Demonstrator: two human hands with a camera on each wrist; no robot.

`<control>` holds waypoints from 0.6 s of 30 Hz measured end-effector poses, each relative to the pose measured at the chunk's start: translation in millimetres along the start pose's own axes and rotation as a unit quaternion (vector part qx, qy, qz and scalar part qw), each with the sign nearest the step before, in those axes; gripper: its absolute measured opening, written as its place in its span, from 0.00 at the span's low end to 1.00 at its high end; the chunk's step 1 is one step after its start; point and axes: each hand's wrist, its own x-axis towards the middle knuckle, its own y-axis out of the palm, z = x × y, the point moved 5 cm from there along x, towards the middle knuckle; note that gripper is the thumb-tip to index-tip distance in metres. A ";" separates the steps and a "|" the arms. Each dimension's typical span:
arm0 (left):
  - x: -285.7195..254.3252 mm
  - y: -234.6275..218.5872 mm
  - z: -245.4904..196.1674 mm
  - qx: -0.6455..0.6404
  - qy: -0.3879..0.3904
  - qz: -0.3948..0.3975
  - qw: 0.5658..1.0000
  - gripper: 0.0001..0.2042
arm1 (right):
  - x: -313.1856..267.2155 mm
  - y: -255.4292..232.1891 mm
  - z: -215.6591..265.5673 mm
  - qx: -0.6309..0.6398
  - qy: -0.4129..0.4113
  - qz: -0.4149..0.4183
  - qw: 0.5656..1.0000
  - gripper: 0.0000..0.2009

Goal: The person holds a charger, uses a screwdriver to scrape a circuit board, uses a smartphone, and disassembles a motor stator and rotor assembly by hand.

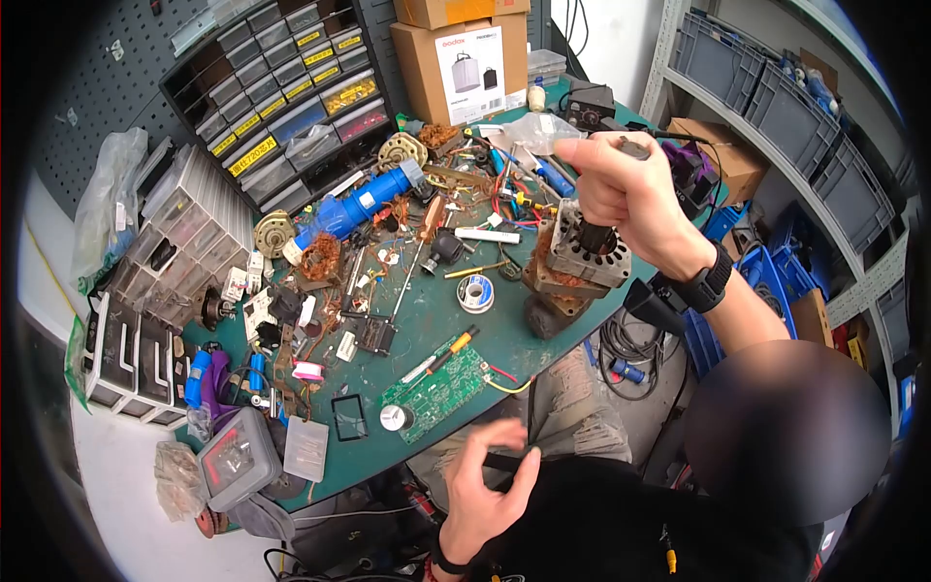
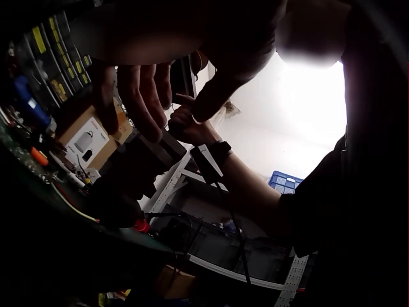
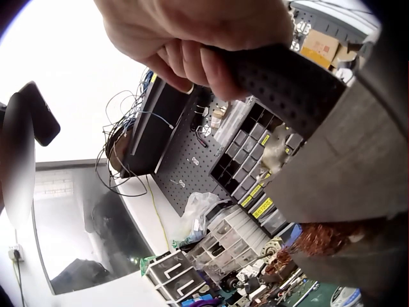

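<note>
My right hand [image 1: 630, 194] grips a black handle with a dimpled surface [image 3: 287, 86], thumb across its top. The handle stands upright over a squarish metal motor housing [image 1: 616, 270] with holes around its middle; the tool's lower end is hidden there. Reddish copper windings [image 3: 326, 236] show at the housing's side in the right wrist view. The housing sits near the table's right edge on a dark rounded block [image 1: 555, 318]. My left hand [image 1: 485, 495] hovers in front of the table edge, fingers parted and loosely bent, slightly blurred. Nothing shows between its fingers in the left wrist view.
On the green table [image 1: 427, 310] lie a circuit board [image 1: 436, 393], a solder spool [image 1: 475, 294], a blue cylinder [image 1: 359, 209] and scattered parts. Drawer cabinets [image 1: 281, 87] and a cardboard box [image 1: 465, 68] stand behind. Grey bins [image 1: 795, 107] fill shelves at right.
</note>
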 end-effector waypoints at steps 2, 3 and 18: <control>-22.5 -8.1 15.6 0.012 -0.043 0.055 0.998 0.13 | -7.8 -5.8 -2.8 0.029 -0.024 -0.013 0.999 0.20; -33.5 -13.0 22.5 0.014 -0.044 0.059 0.997 0.13 | -15.4 -8.8 -1.5 0.031 -0.037 -0.019 0.999 0.20; -68.0 -2.8 116.0 0.066 -0.170 0.073 0.981 0.12 | -220.6 -146.6 158.0 0.010 -0.309 -0.333 0.891 0.11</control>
